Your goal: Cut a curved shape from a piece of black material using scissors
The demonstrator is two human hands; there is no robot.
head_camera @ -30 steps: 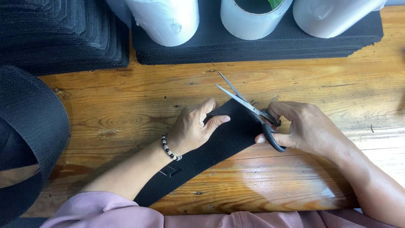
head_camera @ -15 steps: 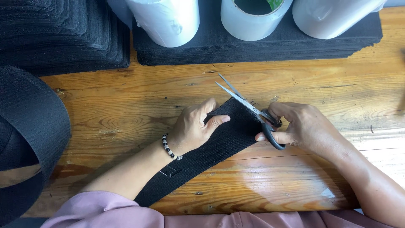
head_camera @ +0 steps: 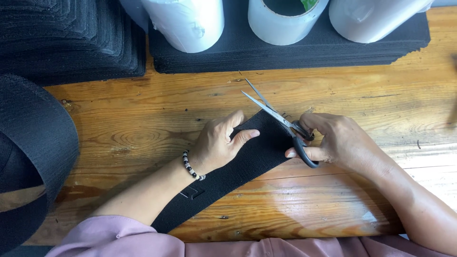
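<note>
Pinning the soft, limp black webbing strip (head_camera: 247, 159) flat, the left hand (head_camera: 216, 145) steadies it near the cut line — the right hand (head_camera: 335, 140) grips open scissors (head_camera: 281, 119) by the handles.

Strap (head_camera: 247, 159) lies under left hand (head_camera: 216, 145) fingers, on table (head_camera: 143, 128); scissors (head_camera: 281, 121) in right hand (head_camera: 340, 143), blades just right of left fingertips; rolls (head_camera: 185, 21) on stacked sheets (head_camera: 285, 52) beyond fingers; big coil (head_camera: 33, 152) far left

workshop; stacked black webbing (head_camera: 66, 43), scissors (head_camera: 281, 121)
</note>
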